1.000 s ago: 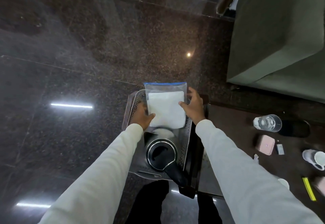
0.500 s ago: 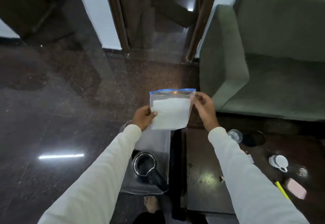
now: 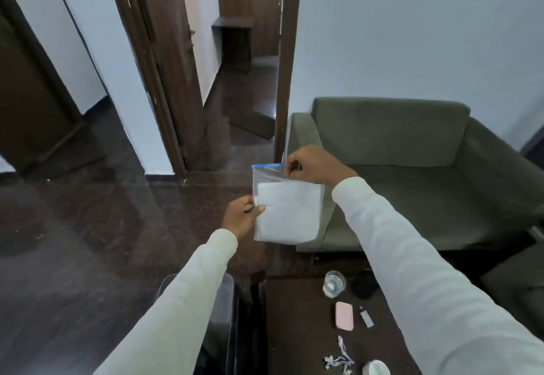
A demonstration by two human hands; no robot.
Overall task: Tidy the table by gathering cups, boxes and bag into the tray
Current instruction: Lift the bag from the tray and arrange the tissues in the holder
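Raised since the earlier frame, the zip bag [image 3: 287, 207] is now hanging upright in the air before the sofa [image 3: 412, 168], well above the tray [image 3: 222, 310]. Left hand [image 3: 240, 217] is pinching its left edge; right hand [image 3: 313, 165] is pinching its blue-sealed top corner. A glass cup [image 3: 334, 284] is standing on the table [image 3: 297, 330].

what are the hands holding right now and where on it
Both hold the clear zip bag. The left hand pinches its left edge about midway down; the right hand pinches the top right corner at the blue zip strip.
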